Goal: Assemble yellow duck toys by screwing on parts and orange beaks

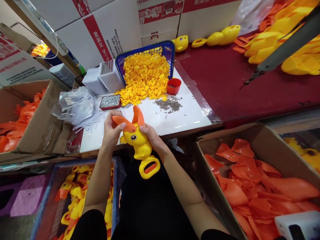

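Note:
I hold a yellow duck-shaped toy [140, 145] with an orange two-part beak [130, 121] and a looped handle [149, 167] hanging down, just in front of the white board [190, 113]. My left hand [112, 130] is closed round the lower beak half and the duck's head. On the duck's other side, my right hand [152, 135] is closed on its back beside the upper beak half.
A blue basket [145, 53] spills small yellow pieces onto the board beside a red cup [173, 86], loose screws [168, 104] and a screw tray [110, 101]. Cartons of orange beaks [252, 186] stand right and left. A bin of assembled ducks [75, 196] sits below left.

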Motion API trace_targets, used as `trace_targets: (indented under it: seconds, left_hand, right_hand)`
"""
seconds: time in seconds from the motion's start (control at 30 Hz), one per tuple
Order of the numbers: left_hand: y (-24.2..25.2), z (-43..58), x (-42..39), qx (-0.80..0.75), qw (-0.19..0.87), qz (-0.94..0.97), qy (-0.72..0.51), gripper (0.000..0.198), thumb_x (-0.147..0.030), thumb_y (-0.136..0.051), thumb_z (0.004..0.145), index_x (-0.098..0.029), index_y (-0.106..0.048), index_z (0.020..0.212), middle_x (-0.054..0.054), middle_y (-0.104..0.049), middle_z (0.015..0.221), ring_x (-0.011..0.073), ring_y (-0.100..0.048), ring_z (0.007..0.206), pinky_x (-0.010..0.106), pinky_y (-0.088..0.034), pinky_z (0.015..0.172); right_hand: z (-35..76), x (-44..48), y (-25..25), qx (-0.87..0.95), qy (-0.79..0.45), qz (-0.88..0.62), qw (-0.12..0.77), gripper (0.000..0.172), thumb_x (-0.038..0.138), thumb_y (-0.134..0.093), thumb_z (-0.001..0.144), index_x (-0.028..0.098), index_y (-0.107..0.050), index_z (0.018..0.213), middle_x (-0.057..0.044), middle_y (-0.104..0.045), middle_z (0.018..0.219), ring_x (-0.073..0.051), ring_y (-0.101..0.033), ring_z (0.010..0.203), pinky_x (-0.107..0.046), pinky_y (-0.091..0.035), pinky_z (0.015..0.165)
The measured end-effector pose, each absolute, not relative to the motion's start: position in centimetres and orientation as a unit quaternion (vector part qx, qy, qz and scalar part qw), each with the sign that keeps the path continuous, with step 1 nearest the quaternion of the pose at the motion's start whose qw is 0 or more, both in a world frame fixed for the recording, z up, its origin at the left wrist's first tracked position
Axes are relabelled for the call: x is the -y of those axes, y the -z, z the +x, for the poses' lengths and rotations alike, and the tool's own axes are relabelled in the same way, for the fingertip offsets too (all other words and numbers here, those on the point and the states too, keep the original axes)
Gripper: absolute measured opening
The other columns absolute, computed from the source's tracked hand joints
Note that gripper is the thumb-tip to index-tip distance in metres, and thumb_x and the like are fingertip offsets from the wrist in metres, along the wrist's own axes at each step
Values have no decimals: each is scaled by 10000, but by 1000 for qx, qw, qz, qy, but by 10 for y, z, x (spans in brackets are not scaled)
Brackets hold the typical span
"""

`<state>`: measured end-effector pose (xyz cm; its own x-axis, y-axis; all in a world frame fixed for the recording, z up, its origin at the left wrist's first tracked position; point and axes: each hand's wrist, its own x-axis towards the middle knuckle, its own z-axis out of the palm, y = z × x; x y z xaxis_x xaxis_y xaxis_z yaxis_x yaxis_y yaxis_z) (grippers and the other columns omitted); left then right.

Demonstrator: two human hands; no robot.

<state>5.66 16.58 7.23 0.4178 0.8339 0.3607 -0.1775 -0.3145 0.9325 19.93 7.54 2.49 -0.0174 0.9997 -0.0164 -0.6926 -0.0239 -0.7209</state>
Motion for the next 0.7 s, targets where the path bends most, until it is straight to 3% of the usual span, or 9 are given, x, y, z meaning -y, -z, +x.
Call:
trace_targets:
  seconds: [0.13,0.23,0.33,0.43,0.57,0.7]
  left_hand:
    - [-61,55,-166,-261,490,658,-509,630,-477,-975,591,-227,-433,789,-45,-513,829,108,-511,725,240,-468,693]
    - [-57,47,-165,-262,481,672,-499,651,-544,-988,549,-226,-481,803,-4,-578,942,161,-606,895,299,-532,842]
    - [-58,34,-158,-290,469,691,-467,653,-552,-979,579,-240,-593,1003,48,-658,1120,214,-655,1064,348,-544,957]
    - [-64,20,-138,-327,483,690,-429,762,-526,-961,643,-264,-595,1258,42,-709,1105,202,-713,969,323,-594,869]
    - [-75,6,-98,-365,454,686,-436,801,-521,-957,660,-231,-629,1332,80,-744,1177,246,-750,1063,310,-620,893]
    - [-80,-3,-71,-358,413,717,-434,867,-470,-998,598,-223,-661,1357,100,-764,1228,316,-730,1187,388,-601,1030]
  right_hand:
    - [199,-75,-24,295,-647,-299,636,555,584,-814,748,172,-673,1092,-50,-761,960,-197,-712,814,-273,-568,740]
    - [201,-73,-24,336,-615,-329,633,565,593,-814,739,179,-675,1099,-45,-747,1004,-210,-699,891,-287,-563,786]
    - [200,-69,-21,393,-546,-373,639,632,623,-807,735,178,-669,1161,-62,-728,1101,-242,-675,1004,-334,-561,882]
    - [197,-63,-13,450,-471,-395,648,733,671,-795,733,175,-634,1248,-81,-710,1156,-264,-668,1040,-377,-560,932]
    - [191,-57,-2,535,-397,-354,657,841,726,-770,730,166,-583,1329,-110,-711,1170,-277,-694,1016,-406,-591,909]
    - [189,-54,1,604,-302,-277,684,909,722,-761,738,188,-533,1438,-151,-688,1288,-335,-704,1125,-467,-584,989]
